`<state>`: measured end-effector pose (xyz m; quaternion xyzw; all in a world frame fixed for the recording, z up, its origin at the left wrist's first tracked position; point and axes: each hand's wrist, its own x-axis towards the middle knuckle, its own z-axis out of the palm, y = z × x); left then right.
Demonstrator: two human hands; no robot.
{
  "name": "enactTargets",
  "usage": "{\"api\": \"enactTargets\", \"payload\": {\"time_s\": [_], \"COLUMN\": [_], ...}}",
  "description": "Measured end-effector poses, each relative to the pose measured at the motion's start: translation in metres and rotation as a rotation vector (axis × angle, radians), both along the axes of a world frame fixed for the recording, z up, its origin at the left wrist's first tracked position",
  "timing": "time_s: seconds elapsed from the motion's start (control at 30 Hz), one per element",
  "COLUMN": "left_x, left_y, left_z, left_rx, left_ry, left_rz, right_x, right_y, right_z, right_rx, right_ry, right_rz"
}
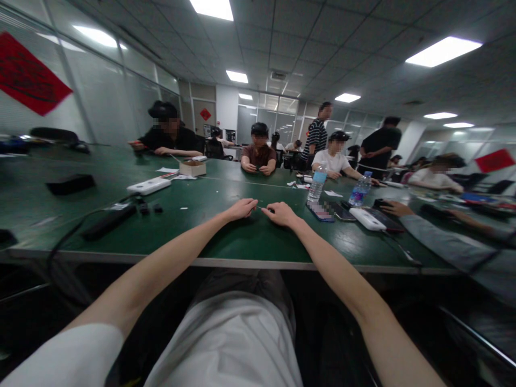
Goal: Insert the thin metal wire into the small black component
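Observation:
My left hand (242,209) is closed above the green table (226,242), with thumb and fingers pressed together. What it holds, if anything, is too small to make out. Just to its right, my right hand (281,214) is closed in a pinch, its fingertips facing the left ones. A thin, pale, thread-like piece (260,208) shows in the narrow gap between the two hands, at the right fingertips. Its kind cannot be told, nor whether it reaches the left fingers.
Right of my hands are a water bottle (317,183), a second bottle (360,189), phones (342,211) and a white power strip (366,219). On the left lie another white strip (149,185), a black bar (109,221) and a small box (192,167). A co-worker's sleeve (435,236) rests at right.

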<state>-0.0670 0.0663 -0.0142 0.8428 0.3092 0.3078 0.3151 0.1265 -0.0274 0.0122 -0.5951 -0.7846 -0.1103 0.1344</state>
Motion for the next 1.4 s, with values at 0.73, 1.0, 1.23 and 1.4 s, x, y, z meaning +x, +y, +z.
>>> {"api": "enactTargets", "payload": {"time_s": [0.73,1.0,1.23,1.4], "left_x": [-0.002,-0.001,-0.001,-0.003], "left_y": [-0.004,-0.005,-0.001,-0.001], "left_z": [0.005,0.005,0.004,0.005], "left_rx": [0.022,-0.020,-0.117,-0.165], "left_ry": [0.049,0.004,-0.029,-0.043], "left_rz": [0.004,-0.003,-0.042,-0.052], "right_x": [0.003,-0.001,-0.005,-0.005], "right_y": [0.009,0.002,-0.004,-0.002], "right_z": [-0.006,0.000,0.003,0.003], "right_rx": [-0.038,-0.017,-0.009,-0.003], "right_ry": [-0.007,0.003,-0.003,0.000], "right_rz": [0.058,-0.008,-0.020,-0.028]}}
